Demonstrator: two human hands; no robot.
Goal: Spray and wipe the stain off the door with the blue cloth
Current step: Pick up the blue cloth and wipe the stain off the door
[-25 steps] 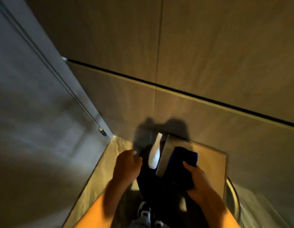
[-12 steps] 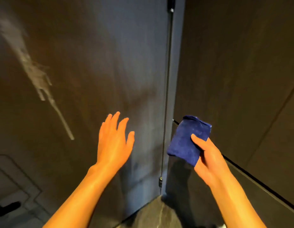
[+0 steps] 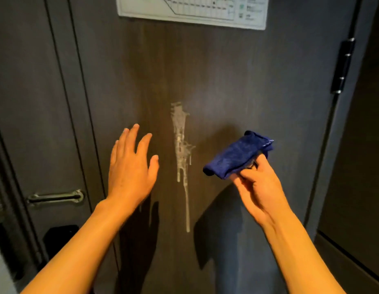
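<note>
Two hands before the door (image 3: 248, 81): left hand (image 3: 131, 168) spread empty; right hand (image 3: 258, 183) pinches the soft, light blue cloth (image 3: 237, 154) beside the stain (image 3: 181, 145).

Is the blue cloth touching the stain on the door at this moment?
Apart. The head view shows the blue cloth held in the right hand, with bare door visible between it and the stain.

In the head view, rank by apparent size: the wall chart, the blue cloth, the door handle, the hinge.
1. Wall chart, largest though cut off at the top.
2. Blue cloth, but it is nearer the camera, so unsure.
3. Hinge and door handle look alike; no ranking.
</note>
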